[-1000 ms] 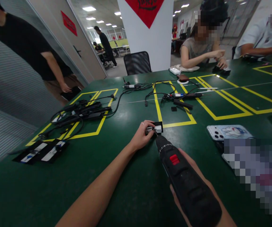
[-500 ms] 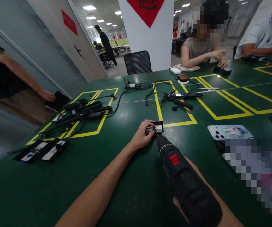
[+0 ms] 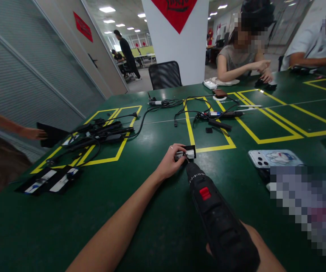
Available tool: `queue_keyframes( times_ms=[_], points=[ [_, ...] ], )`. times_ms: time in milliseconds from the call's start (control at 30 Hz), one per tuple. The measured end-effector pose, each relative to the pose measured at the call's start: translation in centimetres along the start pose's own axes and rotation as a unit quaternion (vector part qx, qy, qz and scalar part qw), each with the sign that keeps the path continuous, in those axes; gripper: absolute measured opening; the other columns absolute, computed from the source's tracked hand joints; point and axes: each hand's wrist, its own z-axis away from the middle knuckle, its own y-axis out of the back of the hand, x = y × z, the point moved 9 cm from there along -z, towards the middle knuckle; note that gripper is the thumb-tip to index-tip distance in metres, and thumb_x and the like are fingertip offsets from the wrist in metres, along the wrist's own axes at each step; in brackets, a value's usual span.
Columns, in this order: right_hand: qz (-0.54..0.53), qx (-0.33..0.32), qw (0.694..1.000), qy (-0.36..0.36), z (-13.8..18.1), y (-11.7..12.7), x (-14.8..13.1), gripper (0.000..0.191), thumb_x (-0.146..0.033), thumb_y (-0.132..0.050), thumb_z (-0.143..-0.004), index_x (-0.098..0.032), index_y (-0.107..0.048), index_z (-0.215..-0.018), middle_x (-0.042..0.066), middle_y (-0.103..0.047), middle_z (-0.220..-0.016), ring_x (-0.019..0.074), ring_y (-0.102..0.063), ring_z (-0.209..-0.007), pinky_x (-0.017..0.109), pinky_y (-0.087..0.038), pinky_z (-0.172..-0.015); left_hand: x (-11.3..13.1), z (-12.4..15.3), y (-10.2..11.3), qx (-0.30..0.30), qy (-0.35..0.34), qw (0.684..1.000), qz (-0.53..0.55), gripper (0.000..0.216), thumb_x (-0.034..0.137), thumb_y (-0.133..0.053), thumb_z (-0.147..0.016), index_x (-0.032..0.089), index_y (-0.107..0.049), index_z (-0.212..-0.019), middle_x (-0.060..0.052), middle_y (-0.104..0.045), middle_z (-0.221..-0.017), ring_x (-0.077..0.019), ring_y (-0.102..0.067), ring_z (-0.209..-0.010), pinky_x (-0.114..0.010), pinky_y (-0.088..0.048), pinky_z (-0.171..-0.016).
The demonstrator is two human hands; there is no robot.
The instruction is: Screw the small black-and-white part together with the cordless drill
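One small black-and-white piece sat gripped in the left hand on the near worktop, right hand clutching the power drill, bit right at it, work seemingly begun but unfinished.

One head-worn camera here, facing forward and down across the glossy dark-green bench from the wearer's side! The black power drill with a red switch looms closest, the bare left hand sits mid-frame, and the flat white pillar stands far off up top.
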Motion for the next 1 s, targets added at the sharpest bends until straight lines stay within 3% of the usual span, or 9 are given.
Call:
queue_keyframes(
  times_ms=[67, 133, 167, 267, 367, 867, 1000],
  points=[
    [-0.008, -0.024, 1.000, -0.011, -0.7, -0.8, 1.0, 0.023, -0.037, -0.056, -0.092, -0.017, -0.066, -0.094, 0.000, -0.069, -0.076, 0.0115, -0.066, -0.061, 0.026, -0.056, -0.059, 0.0, 0.0, 0.0, -0.001, 0.000, 1.000, 0.001, 0.019, 0.012, -0.056, -0.084, 0.020, -0.058, -0.101, -0.011, -0.056, -0.121, -0.0248, -0.053, -0.116, -0.047, -0.039, -0.102],
    [-0.015, -0.039, 0.999, -0.021, -1.1, -1.1, 1.5, 0.010, -0.032, -0.061, -0.086, -0.026, -0.070, -0.086, -0.003, -0.067, -0.061, 0.0161, -0.066, -0.052, 0.026, -0.055, -0.047, 0.0, 0.0, 0.0, -0.002, 0.000, 1.000, 0.001, 0.019, 0.012, -0.056, -0.084, 0.020, -0.058, -0.101, -0.011, -0.056, -0.121, -0.0248, -0.053, -0.116, -0.046, -0.039, -0.102],
    [-0.018, -0.039, 0.999, -0.024, -1.1, -1.1, 1.5, 0.009, -0.028, -0.064, -0.083, -0.027, -0.070, -0.090, -0.003, -0.068, -0.062, 0.0182, -0.068, -0.054, 0.027, -0.056, -0.047, 0.0, 0.0, 0.0, -0.003, 0.001, 1.000, 0.001, 0.019, 0.012, -0.056, -0.084, 0.020, -0.058, -0.101, -0.011, -0.056, -0.121, -0.0247, -0.052, -0.116, -0.046, -0.040, -0.102],
    [-0.033, -0.029, 0.999, -0.028, -0.7, -0.5, 0.5, 0.036, -0.018, -0.067, -0.071, -0.028, -0.067, -0.106, -0.001, -0.073, -0.073, 0.0219, -0.071, -0.062, 0.028, -0.057, -0.052, 0.0, 0.0, 0.0, -0.002, 0.002, 1.000, -0.002, 0.019, 0.012, -0.056, -0.084, 0.020, -0.058, -0.101, -0.011, -0.056, -0.121, -0.0247, -0.052, -0.116, -0.047, -0.039, -0.103],
    [-0.054, -0.022, 0.998, -0.037, -0.4, 0.0, -0.8, 0.047, -0.013, -0.064, -0.067, -0.028, -0.065, -0.112, -0.001, -0.074, -0.073, 0.0226, -0.072, -0.062, 0.027, -0.057, -0.052, -0.1, 0.0, 0.0, -0.001, 0.004, 1.000, -0.001, 0.019, 0.012, -0.056, -0.084, 0.020, -0.058, -0.101, -0.011, -0.055, -0.121, -0.0247, -0.052, -0.117, -0.047, -0.039, -0.103],
    [-0.021, -0.065, 0.993, -0.093, -0.8, -0.1, -0.8, 0.041, -0.004, -0.061, -0.069, -0.022, -0.068, -0.105, 0.002, -0.075, -0.078, 0.0221, -0.073, -0.075, 0.022, -0.056, -0.059, -0.4, 0.0, -0.2, -0.005, 0.008, 1.000, 0.001, 0.019, 0.012, -0.055, -0.084, 0.020, -0.058, -0.101, -0.011, -0.054, -0.122, -0.0246, -0.052, -0.117, -0.046, -0.038, -0.103],
    [-0.028, -0.056, 0.995, -0.083, -0.7, -0.2, -0.7, 0.052, -0.003, -0.062, -0.068, -0.025, -0.063, -0.115, 0.001, -0.074, -0.082, 0.0218, -0.072, -0.079, 0.025, -0.057, -0.065, -0.5, 0.0, -0.1, -0.005, 0.010, 1.000, 0.002, 0.019, 0.012, -0.056, -0.085, 0.020, -0.058, -0.101, -0.011, -0.054, -0.122, -0.0242, -0.051, -0.118, -0.045, -0.038, -0.103]
  ],
)
